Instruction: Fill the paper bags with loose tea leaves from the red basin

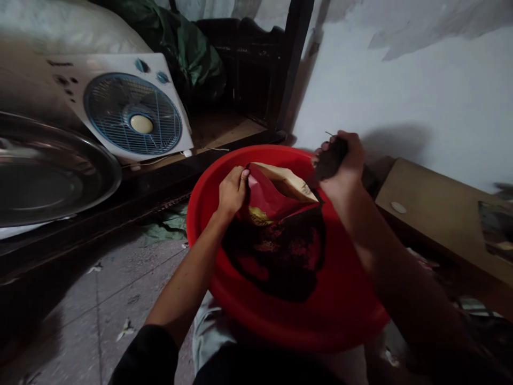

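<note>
A big red plastic basin (340, 315) rests on my lap, with a dark loose mass (280, 251) spread over its bottom. My left hand (232, 190) is closed on the edge of a red and tan packet (276, 195) that lies tilted inside the basin. My right hand (340, 160) hovers over the basin's far rim, its fingers wrapped round a dark clump (328, 160) of the same stuff.
A white box fan (132, 115) lies tilted on a low wooden platform at left, beside a large steel tray (52, 171). A cardboard box (441, 214) stands at right against the pale wall. The tiled floor (100, 294) has scraps on it.
</note>
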The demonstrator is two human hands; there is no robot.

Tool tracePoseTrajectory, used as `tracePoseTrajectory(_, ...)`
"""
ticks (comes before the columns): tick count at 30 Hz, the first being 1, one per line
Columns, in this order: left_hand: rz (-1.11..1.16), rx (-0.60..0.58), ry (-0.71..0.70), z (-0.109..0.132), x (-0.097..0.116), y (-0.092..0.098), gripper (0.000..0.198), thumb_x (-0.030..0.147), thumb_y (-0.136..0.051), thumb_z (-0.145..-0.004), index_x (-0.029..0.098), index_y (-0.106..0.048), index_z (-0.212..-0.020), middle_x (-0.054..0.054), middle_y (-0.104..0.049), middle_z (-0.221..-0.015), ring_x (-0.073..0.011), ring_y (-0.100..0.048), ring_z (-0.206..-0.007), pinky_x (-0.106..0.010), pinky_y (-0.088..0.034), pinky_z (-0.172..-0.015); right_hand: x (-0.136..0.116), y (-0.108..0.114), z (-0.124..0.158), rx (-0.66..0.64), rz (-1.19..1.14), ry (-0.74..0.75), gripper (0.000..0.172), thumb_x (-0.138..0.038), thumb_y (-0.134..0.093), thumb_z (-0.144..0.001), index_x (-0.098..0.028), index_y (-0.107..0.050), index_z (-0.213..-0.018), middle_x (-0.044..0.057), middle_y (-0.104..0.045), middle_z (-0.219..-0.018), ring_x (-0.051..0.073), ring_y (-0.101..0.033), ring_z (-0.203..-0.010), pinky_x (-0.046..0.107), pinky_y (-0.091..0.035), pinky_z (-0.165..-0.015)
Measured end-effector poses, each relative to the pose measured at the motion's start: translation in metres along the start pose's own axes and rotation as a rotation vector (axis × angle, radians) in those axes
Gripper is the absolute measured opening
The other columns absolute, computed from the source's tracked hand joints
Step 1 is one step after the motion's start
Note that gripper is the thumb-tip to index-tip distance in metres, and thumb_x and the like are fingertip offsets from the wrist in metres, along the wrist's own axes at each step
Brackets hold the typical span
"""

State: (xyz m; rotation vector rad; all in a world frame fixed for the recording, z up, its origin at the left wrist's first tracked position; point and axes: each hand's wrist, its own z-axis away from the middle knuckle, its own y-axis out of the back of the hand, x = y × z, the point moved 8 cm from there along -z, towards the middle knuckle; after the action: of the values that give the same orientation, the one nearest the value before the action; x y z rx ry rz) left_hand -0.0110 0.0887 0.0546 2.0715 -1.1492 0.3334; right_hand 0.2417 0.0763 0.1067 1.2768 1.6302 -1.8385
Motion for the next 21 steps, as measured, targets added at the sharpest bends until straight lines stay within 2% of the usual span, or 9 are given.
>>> tracePoseTrajectory(5,0.002,0.000,0.003,0.000,-0.001,0.000,0.051,0.057,-0.024,-0.102,0.020,-0.051,-0.079,-0.004,-0.059,-0.076,-0.0154,-0.056,-0.071,-0.028,-0.038,-0.066,0.022,-0.029,0.008,-0.053,-0.005,0.046,0.027,-0.031,-0.055,-0.085,-0.023,-0.045,-0.061,-0.005,-0.050,-0.059,0.007,-0.052,-0.056,0.020,-0.043,-0.054)
tracePoseTrajectory(7,-0.001,-0.003,-0.002,-0.001,0.000,-0.001,0.052,0.058,-0.023,-0.102,0.020,-0.050,-0.078,-0.004,-0.059,-0.076,-0.0154,-0.055,-0.070,-0.028,-0.038,-0.066,0.028,-0.032,0.009,-0.081,0.026,0.029,0.032,-0.036,-0.061,-0.083,-0.023,-0.042,-0.061,-0.007,-0.044,-0.054,0.007,-0.044,-0.049,0.020,-0.039,-0.048)
tracePoseTrajectory(10,-0.004,-0.009,0.007,-0.001,-0.001,-0.001,0.053,0.059,-0.022,-0.101,0.020,-0.049,-0.077,-0.003,-0.059,-0.075,-0.0154,-0.056,-0.070,-0.028,-0.038,-0.065,0.025,-0.027,0.002,-0.136,0.121,0.013,0.040,-0.046,-0.062,-0.083,-0.024,-0.038,-0.060,-0.010,-0.029,-0.046,0.008,-0.024,-0.040,0.021,-0.025,-0.038)
tracePoseTrajectory(13,-0.013,-0.015,0.023,-0.001,-0.001,-0.001,0.053,0.059,-0.022,-0.101,0.021,-0.050,-0.078,-0.004,-0.060,-0.076,-0.0156,-0.056,-0.071,-0.028,-0.038,-0.065,0.014,-0.005,-0.013,-0.147,0.196,0.074,0.043,-0.047,-0.056,-0.087,-0.025,-0.033,-0.058,-0.009,-0.022,-0.044,0.009,-0.017,-0.038,0.024,-0.019,-0.036)
tracePoseTrajectory(15,-0.022,-0.016,0.023,-0.001,0.000,0.000,0.053,0.059,-0.022,-0.101,0.020,-0.051,-0.078,-0.004,-0.060,-0.077,-0.0158,-0.056,-0.071,-0.028,-0.038,-0.065,0.014,0.020,-0.023,-0.109,0.279,0.098,0.043,-0.045,-0.052,-0.089,-0.025,-0.031,-0.056,-0.009,-0.022,-0.043,0.009,-0.017,-0.038,0.025,-0.018,-0.037)
tracePoseTrajectory(17,-0.025,-0.016,0.021,-0.001,0.001,0.000,0.053,0.058,-0.022,-0.101,0.020,-0.051,-0.078,-0.004,-0.060,-0.077,-0.0160,-0.056,-0.071,-0.028,-0.038,-0.065,0.026,0.051,-0.023,-0.047,0.459,0.083,0.041,-0.040,-0.050,-0.090,-0.025,-0.033,-0.056,-0.010,-0.024,-0.043,0.008,-0.019,-0.039,0.025,-0.018,-0.038)
tracePoseTrajectory(19,-0.021,-0.015,0.019,-0.001,0.002,0.000,0.053,0.058,-0.021,-0.101,0.020,-0.050,-0.078,-0.004,-0.060,-0.076,-0.0160,-0.056,-0.071,-0.028,-0.037,-0.064,0.044,0.076,-0.010,-0.009,0.641,0.044,0.039,-0.036,-0.054,-0.091,-0.024,-0.040,-0.057,-0.009,-0.030,-0.043,0.007,-0.024,-0.040,0.024,-0.021,-0.039)
tracePoseTrajectory(21,-0.015,-0.017,0.020,-0.001,0.001,0.000,0.054,0.059,-0.021,-0.101,0.021,-0.050,-0.077,-0.004,-0.059,-0.074,-0.0161,-0.055,-0.070,-0.028,-0.036,-0.064,0.062,0.088,0.011,-0.051,0.741,0.011,0.031,-0.035,-0.058,-0.092,-0.020,-0.053,-0.065,-0.006,-0.047,-0.052,0.007,-0.038,-0.045,0.022,-0.032,-0.043)
